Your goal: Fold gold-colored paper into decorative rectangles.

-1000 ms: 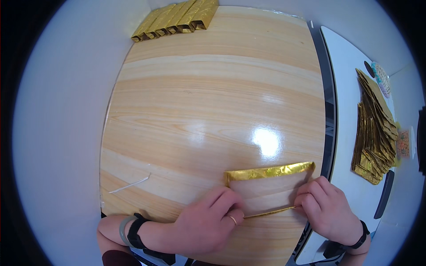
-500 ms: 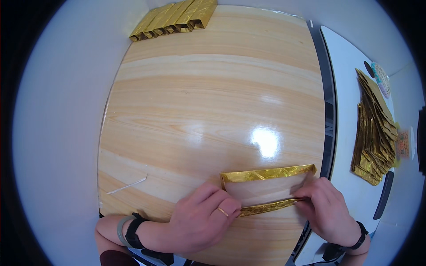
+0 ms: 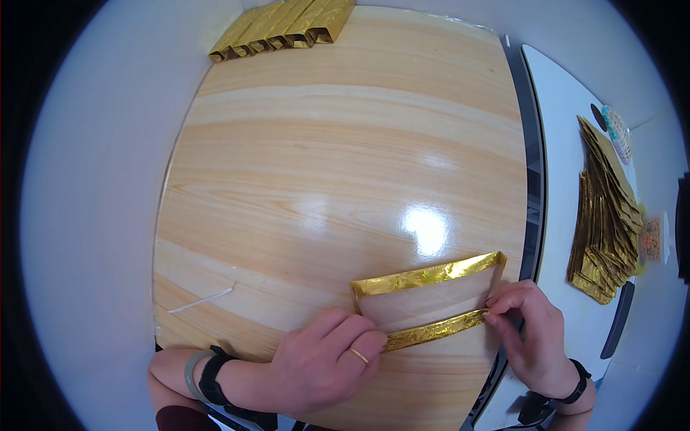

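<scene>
A piece of gold foil paper [image 3: 431,275] stands near the front of the wooden table, its long sides raised and its ends joining them like a shallow open frame. The middle looks pale, and I cannot tell whether it is the paper's inside or the table. My left hand [image 3: 327,359], with a ring on one finger, is closed on the near left corner. At the near right corner, my right hand [image 3: 532,337] pinches the paper between thumb and fingertips. Fingers of the left hand are partly hidden under the knuckles.
Several gold paper tubes [image 3: 316,23] lie in a row at the far left. A fanned pile of flat gold papers [image 3: 607,230] rests on the white side table [image 3: 550,108] to the right. A thin white strip [image 3: 203,299] lies left of my hands.
The far edge of the gold paper has tilted, its right end moving up and away. My right hand has shifted slightly up along the right end; the left moved slightly left.
</scene>
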